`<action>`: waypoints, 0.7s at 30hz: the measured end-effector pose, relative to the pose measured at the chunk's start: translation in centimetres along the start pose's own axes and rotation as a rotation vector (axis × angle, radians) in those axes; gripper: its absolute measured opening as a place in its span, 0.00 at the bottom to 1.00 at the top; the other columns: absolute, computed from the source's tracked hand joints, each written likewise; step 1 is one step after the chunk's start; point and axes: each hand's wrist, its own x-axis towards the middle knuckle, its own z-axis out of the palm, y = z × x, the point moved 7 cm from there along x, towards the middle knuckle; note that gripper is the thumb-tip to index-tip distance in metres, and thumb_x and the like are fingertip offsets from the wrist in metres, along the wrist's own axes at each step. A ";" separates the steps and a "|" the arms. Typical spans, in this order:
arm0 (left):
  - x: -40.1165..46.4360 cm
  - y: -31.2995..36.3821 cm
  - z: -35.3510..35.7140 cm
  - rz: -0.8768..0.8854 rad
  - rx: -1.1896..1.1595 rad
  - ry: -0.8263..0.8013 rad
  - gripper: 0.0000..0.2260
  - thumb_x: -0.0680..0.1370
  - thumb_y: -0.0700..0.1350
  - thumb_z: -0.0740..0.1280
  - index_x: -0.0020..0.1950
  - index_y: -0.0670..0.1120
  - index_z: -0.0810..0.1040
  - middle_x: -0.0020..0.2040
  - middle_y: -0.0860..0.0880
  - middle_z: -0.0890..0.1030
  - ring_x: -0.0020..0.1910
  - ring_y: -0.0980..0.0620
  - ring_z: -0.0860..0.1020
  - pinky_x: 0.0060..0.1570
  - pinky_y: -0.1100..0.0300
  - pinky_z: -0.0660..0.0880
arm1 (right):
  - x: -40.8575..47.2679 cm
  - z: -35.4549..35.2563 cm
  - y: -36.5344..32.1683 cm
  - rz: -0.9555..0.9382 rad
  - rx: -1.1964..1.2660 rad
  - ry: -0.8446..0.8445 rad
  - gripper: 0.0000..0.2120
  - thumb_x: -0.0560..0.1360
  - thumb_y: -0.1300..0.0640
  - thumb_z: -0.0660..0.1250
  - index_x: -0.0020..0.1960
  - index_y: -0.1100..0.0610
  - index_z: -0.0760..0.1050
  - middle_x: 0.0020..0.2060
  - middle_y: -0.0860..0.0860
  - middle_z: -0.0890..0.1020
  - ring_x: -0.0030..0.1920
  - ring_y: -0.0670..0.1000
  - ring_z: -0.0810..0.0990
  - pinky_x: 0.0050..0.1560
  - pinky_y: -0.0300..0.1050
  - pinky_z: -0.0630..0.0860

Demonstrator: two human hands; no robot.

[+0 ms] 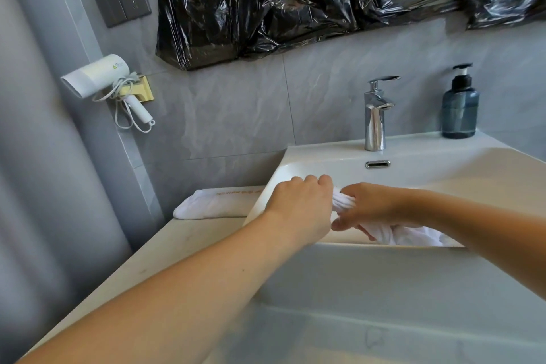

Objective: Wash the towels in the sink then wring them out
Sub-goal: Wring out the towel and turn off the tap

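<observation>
A folded towel (218, 204) lies on the counter (165, 248) left of the sink (413, 154). Over the basin, the left hand (301, 201) and right hand (372, 207) both curl tightly round a twisted white towel (344, 202), its loose end (413, 235) trailing into the sink below the right fingers (345, 223)

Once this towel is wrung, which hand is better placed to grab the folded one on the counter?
Left, probably. The folded towel lies left of the sink, beside the left hand. The right hand would have to cross over. Both grip the twisted towel now.
</observation>
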 end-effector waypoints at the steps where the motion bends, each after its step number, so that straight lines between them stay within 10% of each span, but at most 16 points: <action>1: 0.0 -0.3 0.0 -0.022 -0.002 0.014 0.10 0.76 0.44 0.62 0.55 0.45 0.67 0.53 0.46 0.78 0.46 0.44 0.75 0.41 0.54 0.65 | -0.4 0.0 0.7 0.045 -0.038 -0.042 0.18 0.65 0.44 0.75 0.47 0.54 0.76 0.35 0.50 0.83 0.33 0.49 0.79 0.38 0.45 0.75; 11: -1.2 -1.7 0.5 -0.165 -0.043 -0.044 0.13 0.79 0.56 0.58 0.42 0.49 0.69 0.48 0.48 0.81 0.40 0.45 0.71 0.40 0.57 0.64 | -4.4 -2.9 4.3 0.142 -0.579 -0.047 0.11 0.68 0.54 0.68 0.47 0.49 0.69 0.42 0.47 0.78 0.41 0.50 0.75 0.40 0.45 0.70; 21: -1.4 -1.5 1.7 -0.316 -0.079 -0.241 0.07 0.78 0.51 0.60 0.48 0.49 0.73 0.52 0.48 0.80 0.45 0.45 0.74 0.42 0.57 0.66 | -8.9 -5.8 8.7 0.309 -1.009 -0.106 0.15 0.82 0.50 0.53 0.66 0.46 0.69 0.62 0.49 0.75 0.62 0.53 0.68 0.66 0.57 0.66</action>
